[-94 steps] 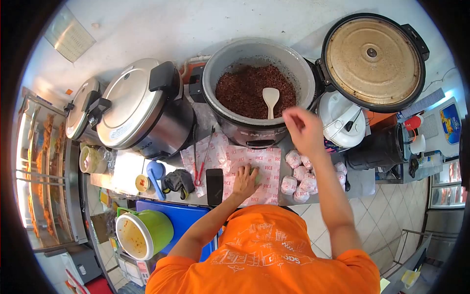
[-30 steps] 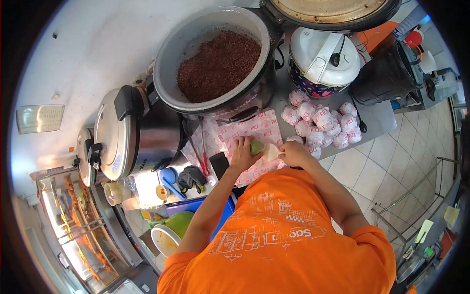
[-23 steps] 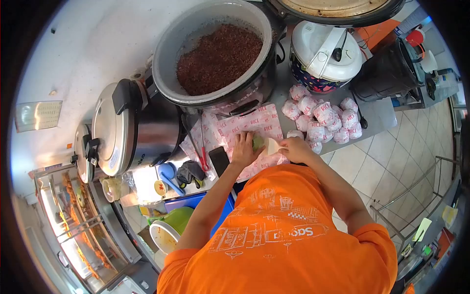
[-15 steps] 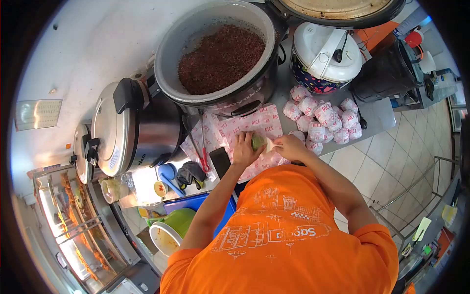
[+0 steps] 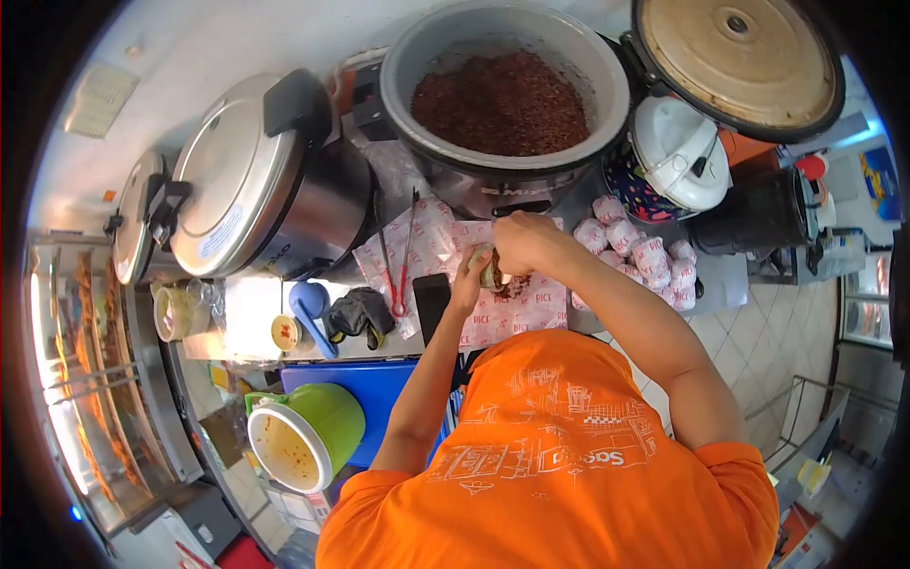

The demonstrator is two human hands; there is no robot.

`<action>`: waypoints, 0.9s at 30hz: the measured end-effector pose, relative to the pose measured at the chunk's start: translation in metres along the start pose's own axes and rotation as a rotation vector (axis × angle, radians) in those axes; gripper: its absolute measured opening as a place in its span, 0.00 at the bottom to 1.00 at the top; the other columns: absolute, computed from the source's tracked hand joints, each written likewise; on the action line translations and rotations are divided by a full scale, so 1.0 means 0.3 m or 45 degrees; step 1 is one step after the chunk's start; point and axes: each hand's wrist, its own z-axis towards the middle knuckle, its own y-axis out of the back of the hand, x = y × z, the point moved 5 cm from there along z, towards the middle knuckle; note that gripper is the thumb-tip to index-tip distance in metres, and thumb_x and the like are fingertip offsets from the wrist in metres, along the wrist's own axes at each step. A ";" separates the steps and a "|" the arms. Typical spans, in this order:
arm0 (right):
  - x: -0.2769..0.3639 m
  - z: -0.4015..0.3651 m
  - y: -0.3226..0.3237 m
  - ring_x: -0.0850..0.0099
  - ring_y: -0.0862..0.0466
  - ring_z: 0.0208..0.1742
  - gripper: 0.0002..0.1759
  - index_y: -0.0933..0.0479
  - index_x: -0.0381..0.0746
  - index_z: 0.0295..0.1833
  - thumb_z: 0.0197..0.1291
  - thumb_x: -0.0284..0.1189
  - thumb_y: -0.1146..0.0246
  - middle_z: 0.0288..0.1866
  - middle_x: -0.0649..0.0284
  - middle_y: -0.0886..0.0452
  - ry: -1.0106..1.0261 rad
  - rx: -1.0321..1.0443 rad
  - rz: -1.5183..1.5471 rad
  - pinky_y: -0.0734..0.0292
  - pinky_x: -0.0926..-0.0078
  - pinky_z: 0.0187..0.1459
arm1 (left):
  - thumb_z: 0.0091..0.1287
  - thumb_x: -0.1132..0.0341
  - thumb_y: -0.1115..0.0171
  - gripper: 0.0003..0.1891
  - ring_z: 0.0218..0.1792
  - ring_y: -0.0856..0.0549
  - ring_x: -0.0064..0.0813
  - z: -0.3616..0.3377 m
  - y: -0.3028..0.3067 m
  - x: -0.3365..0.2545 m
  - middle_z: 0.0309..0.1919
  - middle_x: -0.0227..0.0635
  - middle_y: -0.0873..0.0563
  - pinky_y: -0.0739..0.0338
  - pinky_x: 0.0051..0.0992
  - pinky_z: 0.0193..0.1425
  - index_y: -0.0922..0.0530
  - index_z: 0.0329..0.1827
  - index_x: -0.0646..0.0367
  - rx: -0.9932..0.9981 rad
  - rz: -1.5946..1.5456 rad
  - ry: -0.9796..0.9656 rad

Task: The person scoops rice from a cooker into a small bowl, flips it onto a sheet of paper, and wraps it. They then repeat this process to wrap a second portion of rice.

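Observation:
My left hand [image 5: 468, 281] is wrapped round a small pale green cup [image 5: 487, 275], tilted and with dark rice at its mouth. Right beside it is my right hand [image 5: 527, 245], its fingers closed; whatever they hold is hidden from view. Under both hands lie sheets of RICE-printed wrapping paper [image 5: 493, 323], with dark grains scattered on them. Just beyond stands a large open cooker [image 5: 396, 90] of reddish-brown rice [image 5: 502, 102].
Wrapped rice balls [image 5: 651, 262] are piled at the right, near a lidded white pot [image 5: 678, 142]. Left of the paper are red-handled tongs [image 5: 399, 300], a phone [image 5: 433, 302], a dark cloth [image 5: 361, 315] and a large closed cooker [image 5: 237, 171]. Below sits a green bucket [image 5: 334, 427].
My left hand has lifted and tilted the cup from the paper. My right hand has come up beside its mouth, and dark grains now lie on the sheets. The view has shifted.

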 end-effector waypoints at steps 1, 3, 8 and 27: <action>0.012 -0.014 0.014 0.52 0.11 0.49 0.16 0.15 0.27 0.42 0.50 0.27 0.32 0.43 0.40 0.13 -0.019 0.021 -0.056 0.15 0.59 0.49 | 0.75 0.50 0.40 0.28 0.59 0.19 0.32 0.002 0.006 0.030 0.60 0.36 0.20 0.25 0.32 0.65 0.29 0.67 0.64 0.021 -0.366 0.086; -0.027 -0.029 0.015 0.53 0.11 0.50 0.15 0.14 0.29 0.43 0.51 0.28 0.33 0.45 0.42 0.13 -0.040 0.009 -0.084 0.16 0.59 0.51 | 0.76 0.50 0.40 0.29 0.60 0.20 0.31 0.012 0.022 0.079 0.61 0.35 0.21 0.26 0.32 0.67 0.31 0.70 0.63 0.054 -0.510 0.126; -0.249 -0.113 -0.031 0.51 0.12 0.50 0.16 0.14 0.33 0.44 0.58 0.34 0.35 0.45 0.43 0.13 -0.055 0.006 0.059 0.18 0.57 0.54 | 0.78 0.43 0.48 0.32 0.68 0.22 0.35 -0.028 0.018 0.113 0.66 0.40 0.20 0.30 0.40 0.74 0.30 0.73 0.59 0.213 -0.968 0.268; -0.443 -0.077 -0.663 0.52 0.13 0.46 0.20 0.19 0.37 0.50 0.69 0.44 0.42 0.40 0.48 0.13 -0.094 -0.152 0.669 0.21 0.55 0.47 | 0.66 0.54 0.35 0.26 0.47 0.19 0.25 -0.167 0.156 0.005 0.45 0.34 0.14 0.27 0.26 0.55 0.21 0.59 0.67 -0.445 0.182 0.106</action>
